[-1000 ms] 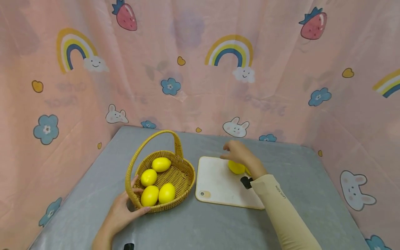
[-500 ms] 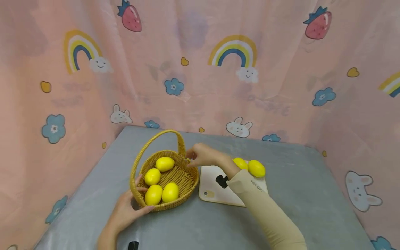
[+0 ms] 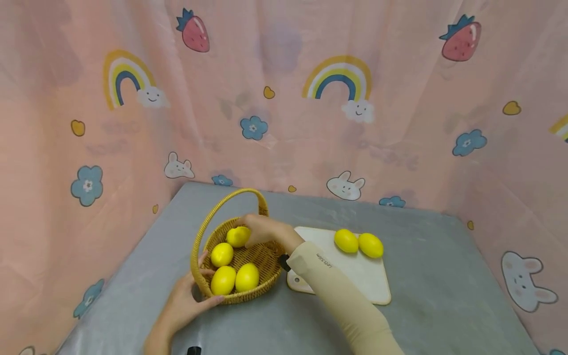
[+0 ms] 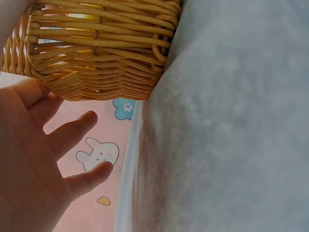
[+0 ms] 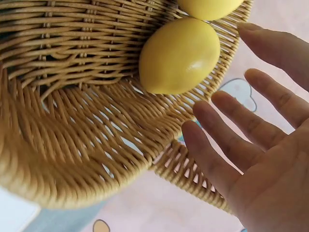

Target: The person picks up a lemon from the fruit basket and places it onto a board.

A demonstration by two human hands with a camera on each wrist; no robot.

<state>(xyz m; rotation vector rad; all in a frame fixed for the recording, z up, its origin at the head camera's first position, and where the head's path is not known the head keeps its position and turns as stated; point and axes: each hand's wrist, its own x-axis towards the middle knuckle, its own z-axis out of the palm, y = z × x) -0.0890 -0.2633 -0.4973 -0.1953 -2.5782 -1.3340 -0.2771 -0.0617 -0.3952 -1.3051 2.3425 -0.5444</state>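
In the head view, my left hand (image 3: 184, 298) holds the yellow wicker basket (image 3: 248, 296) at its left side, thumb at the front rim and fingers by the handle's foot. Some fingers of that hand stretch out beside the wicker in the left wrist view. My right hand (image 3: 264, 230) is over the basket's back right part, next to the rearmost lemon (image 3: 237, 237). In the right wrist view its fingers (image 5: 234, 137) are spread, with a gap between them and a lemon (image 5: 179, 55). Three other lemons, including a front one (image 3: 247, 277), lie in the basket.
Right of the basket lies a white cutting board (image 3: 359, 276) with a hole near its left corner. Two lemons (image 3: 346, 240) sit side by side at its back right. A pink patterned curtain (image 3: 284, 148) encloses the grey table (image 3: 426, 276).
My right hand has moved left from over the lemons on the cutting board to above the rearmost lemon in the basket. My left hand keeps its hold on the basket.
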